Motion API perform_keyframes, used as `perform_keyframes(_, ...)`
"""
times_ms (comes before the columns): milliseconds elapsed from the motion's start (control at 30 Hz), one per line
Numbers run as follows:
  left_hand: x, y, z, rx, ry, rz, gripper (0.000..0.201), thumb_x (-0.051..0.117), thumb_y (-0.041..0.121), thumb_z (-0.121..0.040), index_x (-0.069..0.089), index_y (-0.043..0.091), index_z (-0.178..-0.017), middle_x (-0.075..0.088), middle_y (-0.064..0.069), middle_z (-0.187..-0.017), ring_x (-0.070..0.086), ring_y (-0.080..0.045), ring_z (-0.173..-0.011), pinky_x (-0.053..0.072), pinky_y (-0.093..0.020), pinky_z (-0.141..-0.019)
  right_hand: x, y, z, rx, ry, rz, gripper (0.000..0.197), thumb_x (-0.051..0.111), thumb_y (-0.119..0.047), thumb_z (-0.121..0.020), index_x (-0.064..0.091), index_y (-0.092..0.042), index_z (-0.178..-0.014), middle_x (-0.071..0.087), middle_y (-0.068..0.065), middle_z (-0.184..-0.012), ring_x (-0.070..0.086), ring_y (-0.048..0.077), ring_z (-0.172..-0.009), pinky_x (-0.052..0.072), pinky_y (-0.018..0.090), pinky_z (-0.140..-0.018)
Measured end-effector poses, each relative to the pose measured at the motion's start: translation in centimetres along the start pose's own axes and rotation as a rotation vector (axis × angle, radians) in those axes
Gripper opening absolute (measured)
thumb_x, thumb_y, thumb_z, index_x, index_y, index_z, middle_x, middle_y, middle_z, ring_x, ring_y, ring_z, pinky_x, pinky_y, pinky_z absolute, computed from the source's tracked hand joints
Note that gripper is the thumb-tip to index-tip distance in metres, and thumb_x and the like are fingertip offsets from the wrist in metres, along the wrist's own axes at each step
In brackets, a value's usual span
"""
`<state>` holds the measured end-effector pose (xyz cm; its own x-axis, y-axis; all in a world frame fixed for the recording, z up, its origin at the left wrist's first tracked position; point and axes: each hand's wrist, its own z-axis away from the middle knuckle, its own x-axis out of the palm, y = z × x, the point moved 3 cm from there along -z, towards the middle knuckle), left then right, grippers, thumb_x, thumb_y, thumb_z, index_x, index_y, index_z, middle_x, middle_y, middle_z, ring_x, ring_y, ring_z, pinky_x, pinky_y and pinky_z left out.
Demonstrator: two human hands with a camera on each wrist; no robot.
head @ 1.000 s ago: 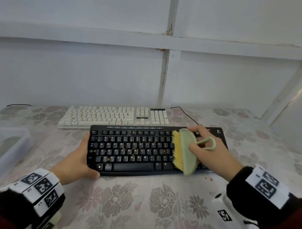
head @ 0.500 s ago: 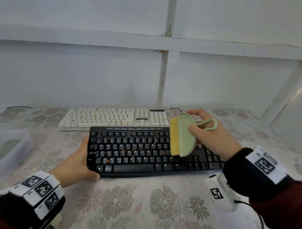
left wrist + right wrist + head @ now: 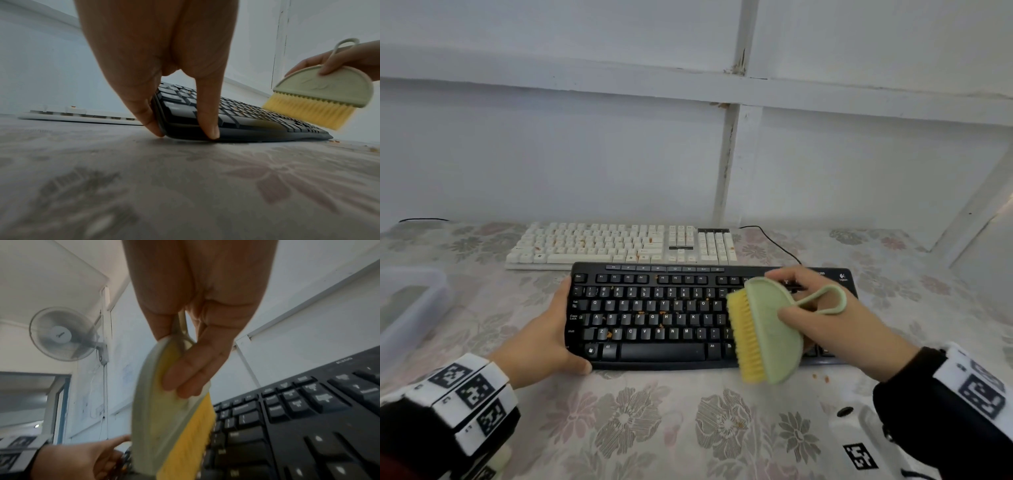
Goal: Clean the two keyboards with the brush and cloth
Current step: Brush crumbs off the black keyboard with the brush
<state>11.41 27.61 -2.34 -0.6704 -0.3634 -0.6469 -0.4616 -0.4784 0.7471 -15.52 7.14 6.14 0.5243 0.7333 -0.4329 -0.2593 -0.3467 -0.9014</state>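
Observation:
A black keyboard (image 3: 654,315) with orange crumbs on its keys lies crosswise in front of me. My left hand (image 3: 561,329) holds its left end, thumb on the front edge and fingers against the side (image 3: 152,120). My right hand (image 3: 796,310) grips a pale green brush (image 3: 770,329) with yellow bristles over the keyboard's right half. The bristles point left and the brush's near end overhangs the front edge. A white keyboard (image 3: 619,245), also crumbed, lies just behind the black one. No cloth is in view.
A clear plastic tub (image 3: 410,308) stands at the left on the floral tablecloth (image 3: 637,421). Loose crumbs (image 3: 822,378) lie by the black keyboard's front right. The white keyboard's cable (image 3: 774,241) runs right. A white wall rises close behind both keyboards.
The brush was lifted from the front edge to the keyboard's top rows, then swept back toward me to the front edge. The left hand has stayed on the keyboard's left end.

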Motion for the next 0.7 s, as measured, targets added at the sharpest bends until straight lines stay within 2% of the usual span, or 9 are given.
perform_keyframes(133, 0.0, -0.1, 0.0, -0.008, -0.003, 0.005, 0.125, 0.081, -0.005, -0.059, -0.002, 0.056, -0.13, 0.054, 0.018, -0.111, 0.056, -0.002, -0.094, 0.043, -0.016, -0.071, -1.2, -0.4, -2.2, -0.061, 0.191, -0.065, 0.04, 0.052, -0.001, -0.087, 0.056, -0.032, -0.112, 0.069, 0.001, -0.076, 0.068, 0.009, -0.065, 0.054, 0.025, -0.053)
perform_keyframes(200, 0.0, -0.1, 0.1, -0.014, -0.008, 0.007, 0.126, 0.081, -0.005, -0.059, -0.002, 0.054, -0.134, 0.053, 0.019, -0.112, 0.056, -0.001, -0.095, 0.043, -0.015, -0.072, -1.1, -0.1, -2.9, -0.051, 0.222, -0.062, 0.04, 0.052, -0.002, -0.087, 0.055, -0.031, -0.114, 0.068, 0.002, -0.078, 0.069, 0.009, -0.068, 0.055, 0.026, -0.055)
perform_keyframes(300, 0.0, -0.1, 0.1, -0.022, -0.013, 0.001, 0.127, 0.081, -0.004, -0.06, -0.003, 0.051, -0.138, 0.053, 0.02, -0.112, 0.056, -0.002, -0.095, 0.043, -0.016, -0.072, 0.0, 0.7, -2.4, -0.006, 0.155, -0.007, 0.038, 0.051, -0.002, -0.087, 0.054, -0.028, -0.114, 0.068, 0.001, -0.087, 0.069, 0.008, -0.069, 0.055, 0.027, -0.054)
perform_keyframes(400, 0.0, -0.2, 0.0, -0.023, -0.01, 0.008, 0.127, 0.081, -0.005, -0.06, -0.002, 0.053, -0.136, 0.055, 0.017, -0.111, 0.057, -0.004, -0.095, 0.044, -0.018, -0.072, 0.9, 1.2, -0.9, 0.02, 0.063, 0.029, 0.04, 0.053, -0.004, -0.087, 0.053, -0.031, -0.115, 0.069, 0.01, -0.086, 0.07, 0.023, -0.075, 0.059, 0.036, -0.059)
perform_keyframes(467, -0.1, -0.2, 0.0, -0.02, -0.01, 0.011, 0.127, 0.081, -0.005, -0.059, -0.001, 0.054, -0.135, 0.054, 0.018, -0.113, 0.057, -0.004, -0.097, 0.045, -0.02, -0.074, 1.1, 1.3, -0.2, 0.045, 0.0, 0.014, 0.039, 0.055, -0.005, -0.087, 0.054, -0.034, -0.113, 0.069, 0.011, -0.084, 0.069, 0.027, -0.076, 0.06, 0.041, -0.063)
perform_keyframes(600, -0.1, -0.1, 0.1, -0.03, -0.021, 0.006, 0.128, 0.081, -0.004, -0.059, -0.002, 0.047, -0.142, 0.053, 0.019, -0.114, 0.056, -0.003, -0.097, 0.044, -0.018, -0.074, 0.8, 0.7, 0.4, 0.057, -0.118, 0.023, 0.042, 0.056, -0.005, -0.087, 0.055, -0.036, -0.114, 0.069, 0.0, -0.076, 0.07, 0.015, -0.07, 0.058, 0.032, -0.06)
perform_keyframes(700, 0.0, 0.0, 0.1, -0.027, -0.021, 0.002, 0.127, 0.081, -0.004, -0.059, -0.001, 0.045, -0.143, 0.056, 0.016, -0.112, 0.058, -0.004, -0.095, 0.045, -0.018, -0.072, 0.0, -0.4, -0.2, 0.011, -0.09, 0.001, 0.041, 0.053, 0.002, -0.088, 0.059, -0.031, -0.112, 0.068, -0.002, -0.071, 0.068, 0.011, -0.063, 0.055, 0.028, -0.054)
